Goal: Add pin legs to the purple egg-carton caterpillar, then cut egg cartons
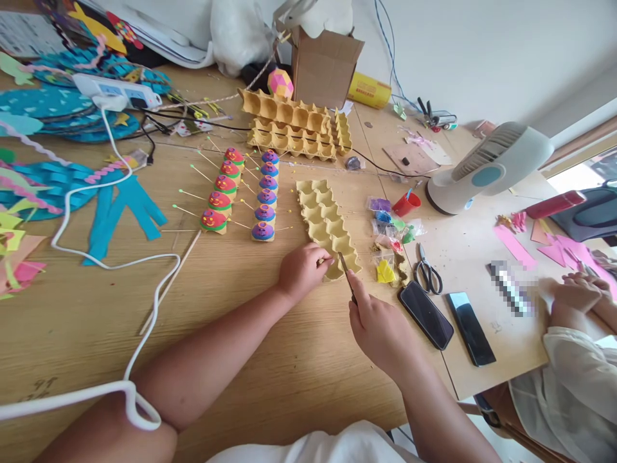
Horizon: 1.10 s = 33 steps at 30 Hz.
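A pale yellow cardboard egg carton (324, 212) lies lengthwise on the table in front of me, its cups facing up. My left hand (304, 271) is closed on the carton's near left edge, thumb and fingers pinched together. In my right hand (380, 325) is a slim knife (344, 265), its dark blade pointing away from me and touching the carton's near end. The fist hides most of the knife's handle. Left of the carton stand two painted egg-carton strips: a red and green one (225, 185) with thin sticks poking out, and a purple and blue one (267, 197).
Right of the carton are clay packets (384, 270), a red cup (406, 204), scissors (427, 271), a phone (426, 315) and a white fan (486, 170). More egg cartons (289, 138) sit behind. A white cable (161, 283) crosses the left side. Another person's hands (581, 292) rest at right.
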Available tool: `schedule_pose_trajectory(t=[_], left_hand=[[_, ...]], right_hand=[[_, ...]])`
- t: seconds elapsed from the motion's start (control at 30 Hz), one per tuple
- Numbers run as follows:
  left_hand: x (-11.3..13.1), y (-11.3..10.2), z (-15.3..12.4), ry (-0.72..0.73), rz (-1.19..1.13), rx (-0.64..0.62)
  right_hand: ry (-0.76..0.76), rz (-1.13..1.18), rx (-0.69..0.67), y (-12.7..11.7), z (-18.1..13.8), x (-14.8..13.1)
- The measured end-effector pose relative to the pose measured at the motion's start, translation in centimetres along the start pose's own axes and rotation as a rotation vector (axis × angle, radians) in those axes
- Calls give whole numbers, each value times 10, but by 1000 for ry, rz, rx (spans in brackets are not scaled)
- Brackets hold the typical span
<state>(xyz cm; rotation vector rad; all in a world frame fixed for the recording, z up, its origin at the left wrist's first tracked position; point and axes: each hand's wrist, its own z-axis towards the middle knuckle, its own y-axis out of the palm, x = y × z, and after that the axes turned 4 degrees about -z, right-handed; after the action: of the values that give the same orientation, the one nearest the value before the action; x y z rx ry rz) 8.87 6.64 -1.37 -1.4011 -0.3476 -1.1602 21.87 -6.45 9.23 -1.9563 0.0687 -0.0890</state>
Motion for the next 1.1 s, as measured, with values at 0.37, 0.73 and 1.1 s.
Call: schedule_pose_trajectory(t=[0.37,0.73,1.1], left_hand=[[0,0,1,5,-11,-3],[-3,1,0,24,-33,11],[-3,1,0,25,-11,18]], right_hand=[[-8,60,32,6,-1,6],[6,236,47,10,-25,19],[-5,169,83,23,-31,19]])
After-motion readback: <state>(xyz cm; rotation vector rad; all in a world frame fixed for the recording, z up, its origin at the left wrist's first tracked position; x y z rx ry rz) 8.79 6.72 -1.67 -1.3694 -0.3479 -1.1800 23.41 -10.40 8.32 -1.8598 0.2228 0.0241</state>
